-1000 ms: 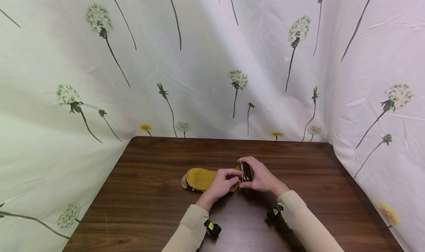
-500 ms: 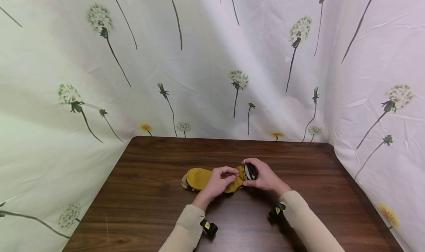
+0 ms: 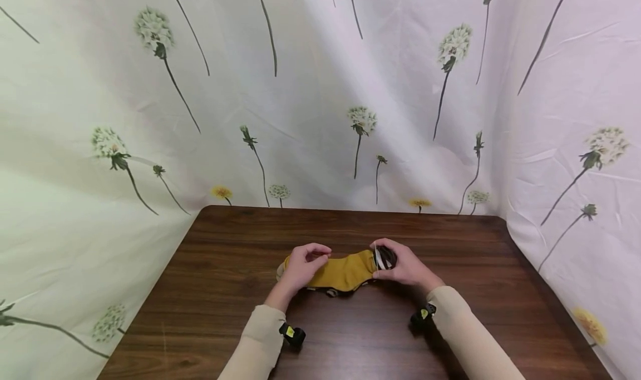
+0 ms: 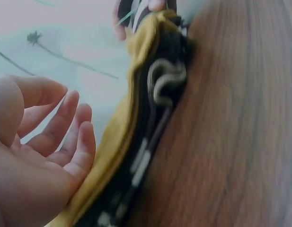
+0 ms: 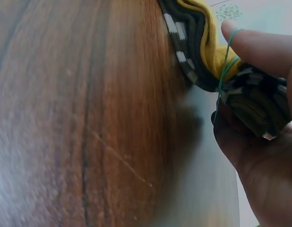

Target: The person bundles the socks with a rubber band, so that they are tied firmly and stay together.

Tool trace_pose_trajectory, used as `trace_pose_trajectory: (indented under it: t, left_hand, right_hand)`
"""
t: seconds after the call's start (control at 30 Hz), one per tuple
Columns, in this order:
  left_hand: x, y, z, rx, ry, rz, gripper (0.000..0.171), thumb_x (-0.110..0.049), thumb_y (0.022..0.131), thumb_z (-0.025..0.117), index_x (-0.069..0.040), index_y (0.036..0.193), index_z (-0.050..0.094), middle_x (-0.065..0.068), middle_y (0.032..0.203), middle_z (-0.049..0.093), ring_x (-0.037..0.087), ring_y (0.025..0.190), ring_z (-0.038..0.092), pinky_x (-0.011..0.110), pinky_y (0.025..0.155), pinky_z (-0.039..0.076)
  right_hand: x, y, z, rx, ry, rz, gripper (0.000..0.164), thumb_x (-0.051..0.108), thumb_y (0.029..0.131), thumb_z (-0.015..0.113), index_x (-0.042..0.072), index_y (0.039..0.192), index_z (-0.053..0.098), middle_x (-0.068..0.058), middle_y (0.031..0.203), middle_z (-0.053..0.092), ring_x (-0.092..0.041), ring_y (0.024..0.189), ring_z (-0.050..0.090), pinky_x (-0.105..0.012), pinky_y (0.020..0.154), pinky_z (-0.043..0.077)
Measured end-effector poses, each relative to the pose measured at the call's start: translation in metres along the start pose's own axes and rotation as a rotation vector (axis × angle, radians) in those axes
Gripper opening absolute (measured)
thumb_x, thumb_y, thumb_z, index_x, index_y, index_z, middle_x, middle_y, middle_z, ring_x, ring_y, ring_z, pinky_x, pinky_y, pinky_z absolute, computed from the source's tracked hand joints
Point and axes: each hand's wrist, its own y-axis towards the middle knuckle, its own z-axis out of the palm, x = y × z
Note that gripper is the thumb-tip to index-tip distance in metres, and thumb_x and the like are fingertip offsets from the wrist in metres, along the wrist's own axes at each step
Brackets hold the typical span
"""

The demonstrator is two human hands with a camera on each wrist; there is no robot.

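A layered stack of socks [image 3: 345, 271], mustard yellow on top with black and white patterned ones beneath, lies lengthwise on the table. My right hand [image 3: 403, 267] grips their dark, folded right end. A thin green rubber band [image 5: 225, 68] loops over that hand's fingertips and stretches across the socks, showing as a pale line in the head view. Over the toe end at left hovers my left hand [image 3: 302, 267], its fingers loosely bent with nothing between them. In the left wrist view its fingertips overlap the yellow edge.
The dark wooden table [image 3: 235, 246] reaches back to a white curtain [image 3: 310, 146] printed with dandelions, which also hangs along both sides. A black strap with a small camera [image 3: 292, 334] sits on the left wrist, another strap [image 3: 423, 316] on the right.
My left hand has slid left along the socks from beside the right hand, baring their yellow middle. The right hand has shifted slightly right with the socks' end and band.
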Motion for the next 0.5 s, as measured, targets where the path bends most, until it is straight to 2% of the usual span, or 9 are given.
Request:
trace_pose_trajectory:
  t: [0.3, 0.43, 0.5]
  left_hand:
    - [0.0092, -0.004, -0.0066, -0.005, -0.017, -0.02, 0.017, -0.004, 0.099, 0.07, 0.005, 0.112, 0.075, 0.016, 0.11, 0.077, 0.013, 0.087, 0.065, 0.022, 0.075, 0.052]
    - [0.0112, -0.0047, -0.0075, -0.006, -0.054, -0.024, 0.017, -0.002, 0.099, 0.07, 0.008, 0.113, 0.074, 0.021, 0.11, 0.075, 0.019, 0.088, 0.068, 0.023, 0.075, 0.054]
    - [0.0074, -0.0063, -0.008, -0.01, -0.069, -0.035, 0.018, 0.0, 0.099, 0.069, 0.01, 0.113, 0.073, 0.027, 0.11, 0.074, 0.029, 0.09, 0.071, 0.029, 0.077, 0.058]
  right_hand:
    - [-0.0065, -0.0005, -0.0035, 0.027, 0.002, 0.021, 0.062, 0.027, 0.082, 0.093, 0.021, 0.137, 0.064, -0.001, 0.133, 0.067, -0.018, 0.106, 0.061, -0.034, 0.09, 0.051]
    - [-0.0089, -0.0005, -0.0038, 0.036, -0.001, 0.042, 0.059, 0.026, 0.083, 0.092, 0.025, 0.134, 0.064, 0.001, 0.13, 0.066, -0.019, 0.105, 0.06, -0.034, 0.089, 0.051]
    - [-0.0099, -0.0006, -0.0038, 0.035, -0.003, 0.043, 0.058, 0.025, 0.083, 0.092, 0.026, 0.133, 0.063, 0.001, 0.129, 0.066, -0.02, 0.105, 0.06, -0.035, 0.089, 0.051]
